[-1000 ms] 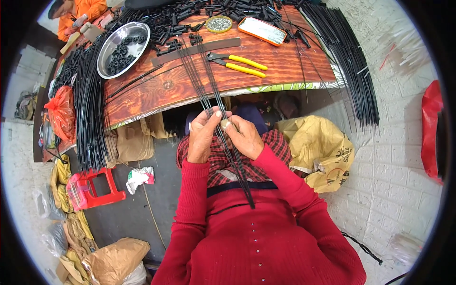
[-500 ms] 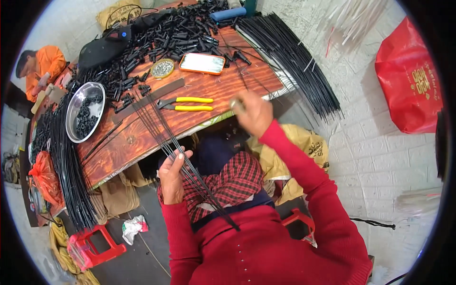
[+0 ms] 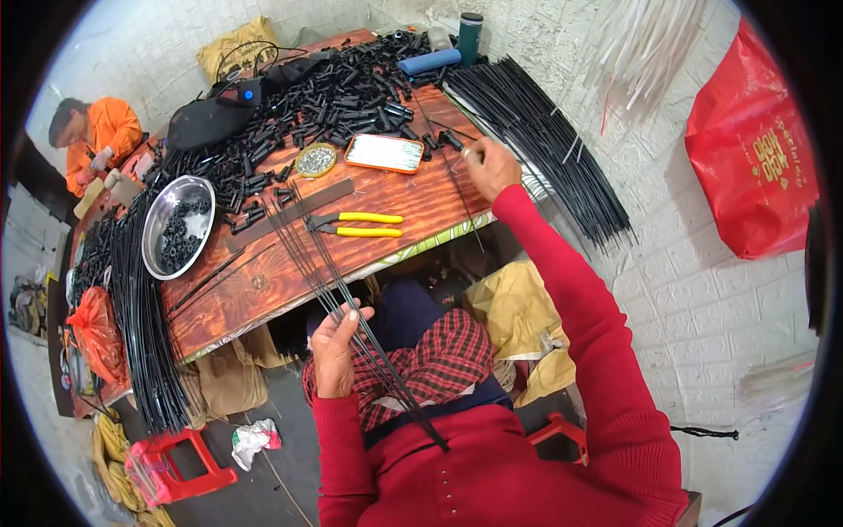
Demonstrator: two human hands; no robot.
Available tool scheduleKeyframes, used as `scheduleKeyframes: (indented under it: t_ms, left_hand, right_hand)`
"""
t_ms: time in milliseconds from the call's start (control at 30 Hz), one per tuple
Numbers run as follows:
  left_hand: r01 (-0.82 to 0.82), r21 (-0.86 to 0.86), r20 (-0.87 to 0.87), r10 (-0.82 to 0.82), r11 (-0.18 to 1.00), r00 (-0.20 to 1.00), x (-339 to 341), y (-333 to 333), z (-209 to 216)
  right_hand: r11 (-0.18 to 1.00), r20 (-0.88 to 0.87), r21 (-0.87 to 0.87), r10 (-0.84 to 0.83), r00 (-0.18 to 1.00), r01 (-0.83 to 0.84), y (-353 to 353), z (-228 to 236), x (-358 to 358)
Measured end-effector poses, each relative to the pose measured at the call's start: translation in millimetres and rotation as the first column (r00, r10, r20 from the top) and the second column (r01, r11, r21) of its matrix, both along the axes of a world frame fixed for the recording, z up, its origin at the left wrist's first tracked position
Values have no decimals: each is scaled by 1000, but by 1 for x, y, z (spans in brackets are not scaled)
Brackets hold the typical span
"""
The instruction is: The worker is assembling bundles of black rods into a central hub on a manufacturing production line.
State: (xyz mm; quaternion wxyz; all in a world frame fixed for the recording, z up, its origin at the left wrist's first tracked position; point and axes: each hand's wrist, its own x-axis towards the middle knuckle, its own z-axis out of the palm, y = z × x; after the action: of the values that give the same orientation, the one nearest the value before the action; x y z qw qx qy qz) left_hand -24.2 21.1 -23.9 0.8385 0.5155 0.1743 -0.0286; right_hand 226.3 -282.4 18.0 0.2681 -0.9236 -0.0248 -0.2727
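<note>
Watching left to right, I've got the left hand with thumb and fingers pinched around several thin black rods; they look light, springy and probably slick, so I'd take hold mid-length, where the spread strands gather. They pass right through that grip: far ends fanning toward eleven o'clock over the table, near ends converging toward five, over the red sweater. Out at one o'clock, the right hand is curled near the black rod pile; can't tell whether it's gripping anything.

Black rods — partly hidden; white strips — cut off.
</note>
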Motion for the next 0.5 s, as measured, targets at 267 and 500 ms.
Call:
scheduleKeyframes:
  t_ms: [267,500]
  left_hand:
    - [27,51,42,-30,998,999,-2,-1,23]
    - [20,35,138,-25,999,990,-10,-1,35]
  right_hand:
    - [812,263,504,181,948,-295,-18,87,-75]
    - [598,127,692,452,883,-405,-6,112,-223]
